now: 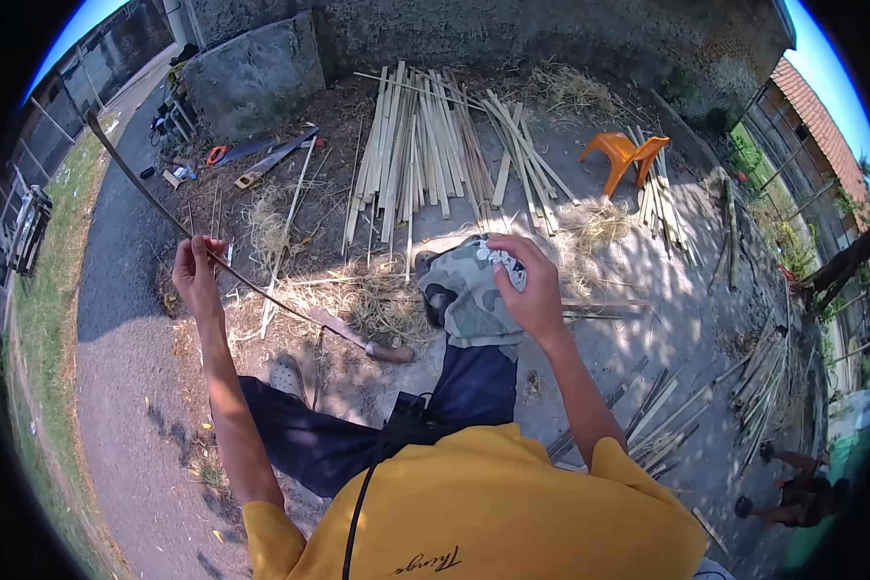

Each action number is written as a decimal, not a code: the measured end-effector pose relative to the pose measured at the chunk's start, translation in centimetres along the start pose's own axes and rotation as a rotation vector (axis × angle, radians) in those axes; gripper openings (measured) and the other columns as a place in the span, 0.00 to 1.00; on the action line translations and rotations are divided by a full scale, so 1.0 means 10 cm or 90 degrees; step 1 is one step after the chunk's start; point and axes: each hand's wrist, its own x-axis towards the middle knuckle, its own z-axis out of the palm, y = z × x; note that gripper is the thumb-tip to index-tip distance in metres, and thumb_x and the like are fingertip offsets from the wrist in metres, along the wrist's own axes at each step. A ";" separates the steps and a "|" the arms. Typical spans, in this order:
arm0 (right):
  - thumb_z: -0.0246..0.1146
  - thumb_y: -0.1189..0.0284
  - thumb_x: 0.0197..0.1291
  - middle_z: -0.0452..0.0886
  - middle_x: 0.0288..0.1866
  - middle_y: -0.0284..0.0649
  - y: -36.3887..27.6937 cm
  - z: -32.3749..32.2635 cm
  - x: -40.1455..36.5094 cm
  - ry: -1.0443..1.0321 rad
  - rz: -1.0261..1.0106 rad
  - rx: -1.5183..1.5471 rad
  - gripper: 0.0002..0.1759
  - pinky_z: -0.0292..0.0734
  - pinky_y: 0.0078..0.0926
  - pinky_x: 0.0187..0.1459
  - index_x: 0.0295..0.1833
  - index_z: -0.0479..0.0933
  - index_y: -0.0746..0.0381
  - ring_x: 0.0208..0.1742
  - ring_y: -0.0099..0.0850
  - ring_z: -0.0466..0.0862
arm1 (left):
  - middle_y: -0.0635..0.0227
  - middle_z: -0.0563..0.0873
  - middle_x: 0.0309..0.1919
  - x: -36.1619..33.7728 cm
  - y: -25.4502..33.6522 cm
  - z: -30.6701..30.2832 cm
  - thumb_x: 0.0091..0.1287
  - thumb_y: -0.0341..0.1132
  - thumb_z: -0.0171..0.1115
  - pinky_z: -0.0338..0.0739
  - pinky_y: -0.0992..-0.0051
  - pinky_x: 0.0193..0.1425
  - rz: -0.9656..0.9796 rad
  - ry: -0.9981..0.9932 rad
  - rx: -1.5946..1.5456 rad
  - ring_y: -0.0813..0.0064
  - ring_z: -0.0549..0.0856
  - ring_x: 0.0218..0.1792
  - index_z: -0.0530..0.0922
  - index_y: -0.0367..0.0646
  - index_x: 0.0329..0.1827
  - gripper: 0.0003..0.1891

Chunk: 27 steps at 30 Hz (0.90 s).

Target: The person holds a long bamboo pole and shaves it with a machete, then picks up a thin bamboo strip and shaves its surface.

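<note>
My left hand (pixel 200 275) is closed on a long, thin, dark strip (pixel 145 182), which slants from the upper left down toward the ground by my foot. My right hand (pixel 534 295) rests over my bent knee with its fingers curled on a white crumpled wad (pixel 502 259); whether that is cloth or paper I cannot make out. Under it, a camouflage cloth (pixel 474 314) drapes the knee. A large knife (pixel 342 329) with a wooden handle lies on the ground between my legs, close to the strip's lower end.
Pale split strips (pixel 416 155) are spread ahead against the wall. Two handsaws (pixel 275 158) lie at the left, near a concrete block (pixel 256 77). An orange plastic chair (pixel 623 157) stands at the right. More strips (pixel 662 416) and another person (pixel 797 491) are on the lower right.
</note>
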 end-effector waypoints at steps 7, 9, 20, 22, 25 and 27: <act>0.68 0.67 0.59 0.73 0.66 0.49 0.56 -0.55 -0.83 0.176 0.219 -0.068 0.35 0.73 0.39 0.63 0.71 0.66 0.61 0.64 0.41 0.77 | 0.70 0.83 0.30 0.00 -0.07 0.01 0.76 0.43 0.57 0.82 0.75 0.44 0.023 0.006 0.017 0.78 0.85 0.35 0.79 0.40 0.37 0.15; 0.70 0.61 0.59 0.67 0.70 0.52 0.48 -0.35 -0.89 0.104 0.237 -0.040 0.42 0.71 0.43 0.64 0.75 0.60 0.61 0.67 0.46 0.73 | 0.71 0.83 0.30 -0.03 -0.07 0.06 0.76 0.45 0.58 0.80 0.76 0.44 0.035 0.006 0.021 0.79 0.84 0.35 0.79 0.40 0.36 0.17; 0.63 0.63 0.65 0.60 0.75 0.59 0.86 0.35 -1.42 -0.029 0.162 -0.050 0.40 0.58 0.45 0.74 0.76 0.55 0.67 0.75 0.56 0.62 | 0.70 0.82 0.31 -0.05 -0.06 0.02 0.76 0.45 0.57 0.83 0.73 0.48 0.031 0.005 0.049 0.77 0.85 0.36 0.79 0.39 0.39 0.16; 0.63 0.64 0.65 0.60 0.74 0.60 0.77 0.42 -1.53 -0.037 0.153 -0.045 0.40 0.58 0.45 0.74 0.76 0.55 0.66 0.75 0.56 0.62 | 0.70 0.82 0.31 -0.03 -0.12 0.01 0.76 0.44 0.58 0.83 0.73 0.48 0.027 0.005 0.039 0.77 0.85 0.36 0.79 0.39 0.39 0.16; 0.60 0.60 0.69 0.60 0.75 0.58 0.79 0.76 -1.95 -0.133 0.197 -0.008 0.37 0.57 0.44 0.74 0.77 0.56 0.61 0.75 0.56 0.62 | 0.70 0.83 0.31 -0.03 -0.20 0.01 0.75 0.42 0.60 0.83 0.73 0.47 0.030 0.002 -0.012 0.76 0.85 0.35 0.80 0.39 0.41 0.14; 0.57 0.59 0.70 0.59 0.75 0.57 0.87 1.02 -2.12 -0.188 0.244 0.067 0.36 0.57 0.42 0.74 0.77 0.56 0.60 0.75 0.55 0.63 | 0.70 0.83 0.31 -0.05 -0.19 0.04 0.75 0.42 0.60 0.83 0.72 0.47 0.034 -0.005 -0.007 0.76 0.85 0.35 0.80 0.38 0.41 0.14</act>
